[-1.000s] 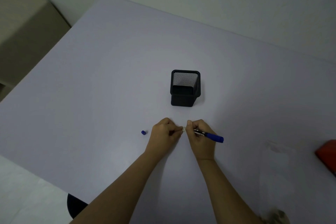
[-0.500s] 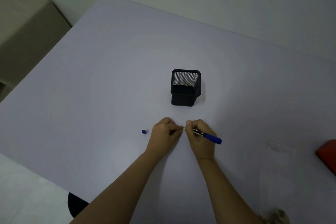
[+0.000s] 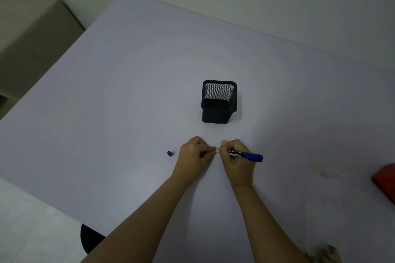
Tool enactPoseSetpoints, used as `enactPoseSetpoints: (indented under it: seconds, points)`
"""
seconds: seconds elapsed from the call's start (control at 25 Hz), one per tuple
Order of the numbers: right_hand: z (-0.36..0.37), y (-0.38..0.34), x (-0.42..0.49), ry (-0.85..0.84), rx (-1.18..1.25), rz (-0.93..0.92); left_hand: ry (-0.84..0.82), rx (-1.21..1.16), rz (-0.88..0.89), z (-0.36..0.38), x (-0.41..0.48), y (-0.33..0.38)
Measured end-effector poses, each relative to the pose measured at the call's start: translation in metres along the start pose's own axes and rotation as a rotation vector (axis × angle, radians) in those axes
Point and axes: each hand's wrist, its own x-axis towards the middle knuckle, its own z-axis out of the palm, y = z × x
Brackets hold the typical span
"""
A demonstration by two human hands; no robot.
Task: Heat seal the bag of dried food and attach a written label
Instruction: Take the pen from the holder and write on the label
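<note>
— Where are the hands?
— Both are low in the centre of the frame, knuckles almost meeting over the pale table (image 3: 128,92). The left hand (image 3: 195,153) has its fingers curled and pinches one end of a small white label (image 3: 217,151). The right hand (image 3: 236,161) pinches the other end.
— And the pen?
— A blue marker (image 3: 248,155) is grasped in the right hand's curled fingers, with its blue end sticking out to the right. The hand hides its tip. A blue cap (image 3: 169,153) lies on the table just left of the left hand, apart from it.
— Anything else?
— A black mesh pen holder (image 3: 219,111) stands upright above the hands, near the centre. A red object (image 3: 384,181) is cut off by the right edge. A mottled brownish thing (image 3: 327,255) sits at the bottom right, too blurred to name.
</note>
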Motion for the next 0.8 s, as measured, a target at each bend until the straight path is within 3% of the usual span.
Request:
enactPoseSetpoints:
  seconds: [0.28,0.8]
  points:
    - [-0.0008,-0.0005,-0.0019,-0.051,-0.001,-0.029,-0.003,-0.006,0.013,-0.0017,-0.0001,0.0014]
    - [-0.0006,0.0006,-0.0007,0.003,-0.004,-0.033,-0.003,0.006,0.007,-0.0019,0.0001,0.0011]
